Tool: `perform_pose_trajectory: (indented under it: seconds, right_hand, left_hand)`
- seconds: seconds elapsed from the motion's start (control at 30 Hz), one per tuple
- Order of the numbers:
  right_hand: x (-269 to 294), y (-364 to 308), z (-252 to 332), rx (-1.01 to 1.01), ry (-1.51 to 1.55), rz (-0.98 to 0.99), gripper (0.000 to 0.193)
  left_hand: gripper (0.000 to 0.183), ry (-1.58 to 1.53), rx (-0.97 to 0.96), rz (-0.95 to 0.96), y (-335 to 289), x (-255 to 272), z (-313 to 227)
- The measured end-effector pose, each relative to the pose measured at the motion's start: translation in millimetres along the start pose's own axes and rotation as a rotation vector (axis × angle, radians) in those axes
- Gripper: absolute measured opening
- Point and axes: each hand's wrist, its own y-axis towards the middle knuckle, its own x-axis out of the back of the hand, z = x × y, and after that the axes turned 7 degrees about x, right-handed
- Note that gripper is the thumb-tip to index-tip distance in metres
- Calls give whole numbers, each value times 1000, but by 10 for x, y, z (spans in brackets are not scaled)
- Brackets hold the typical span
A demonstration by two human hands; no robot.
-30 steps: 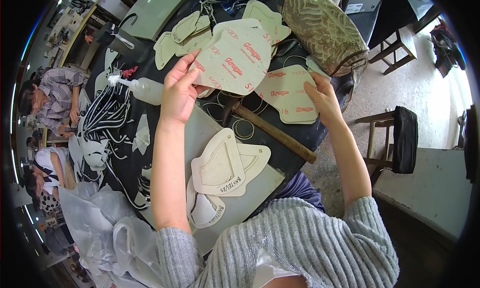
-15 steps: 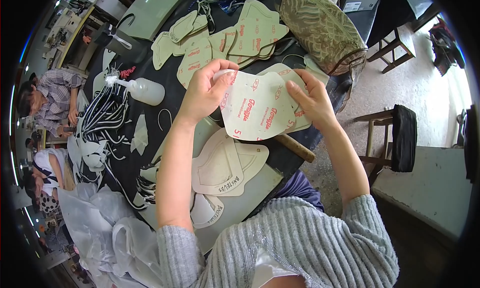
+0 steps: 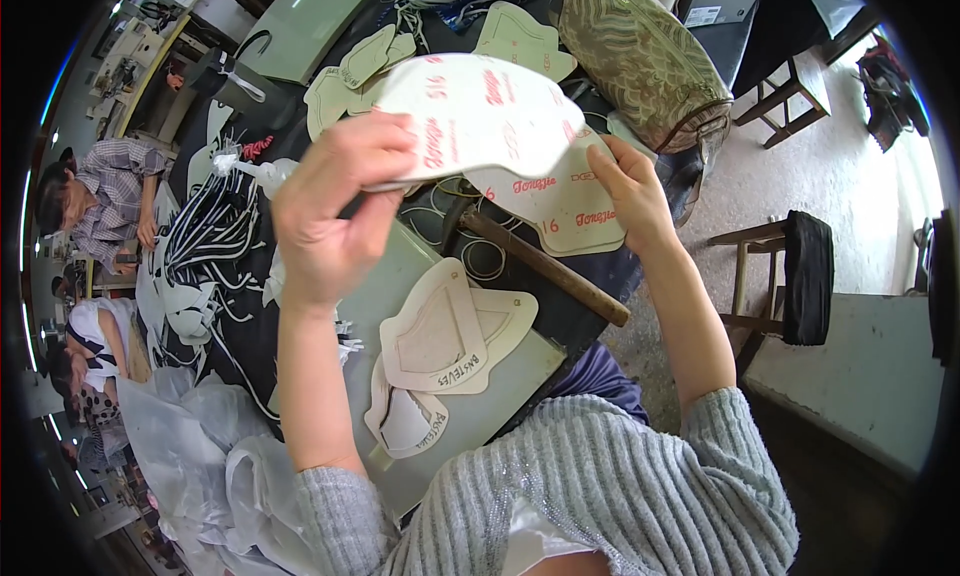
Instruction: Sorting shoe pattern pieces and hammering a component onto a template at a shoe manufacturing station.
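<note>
My left hand (image 3: 340, 211) is closed on the near left edge of a white shaped board piece (image 3: 480, 106) with red print, raised and tilted above the table. A second printed board piece (image 3: 570, 211) is pinched by my right hand (image 3: 637, 191), thumb on top. The raised piece overlaps its upper corner; whether more sheets lie under it I cannot tell. Below my hands, a hammer (image 3: 550, 266) with a wooden handle rests beside thin wire loops (image 3: 487, 258). Nearer me, beige templates (image 3: 432, 341) with handwriting lie on a grey-green slab (image 3: 525, 371).
Pale board pieces (image 3: 515, 41) lie at the back, partly hidden. A patterned bag (image 3: 640, 61) stands back right. Black-and-white strips (image 3: 210, 231), a partly covered white bottle (image 3: 272, 176) and plastic sheeting (image 3: 230, 466) are at left. Two people (image 3: 110, 196) sit beyond; a stool (image 3: 785, 101) stands right.
My left hand has swung left and toward me, lifting and turning one board piece away from the other. My right hand stays nearly in place with its piece. The hammer is now uncovered.
</note>
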Motion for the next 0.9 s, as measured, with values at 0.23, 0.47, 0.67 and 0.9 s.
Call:
perform_pose_trajectory:
  seconds: [0.23,0.47,0.67,0.9]
  right_hand:
    - [-185,-44,224,-302,176,-224,43]
    - [-49,-108,156,-204,229,329,57]
    - [1,-153,159,-23,179,221,59]
    - [34,-183,128,67,45,107,43]
  left_hand:
    - [23,-202,82,143,-399,-257,160]
    - [25,-320,109,328,-331,-288,119]
    - [31,-114,150,358,-282,-366,35]
    - [49,-368,600,378,-456,-831,64]
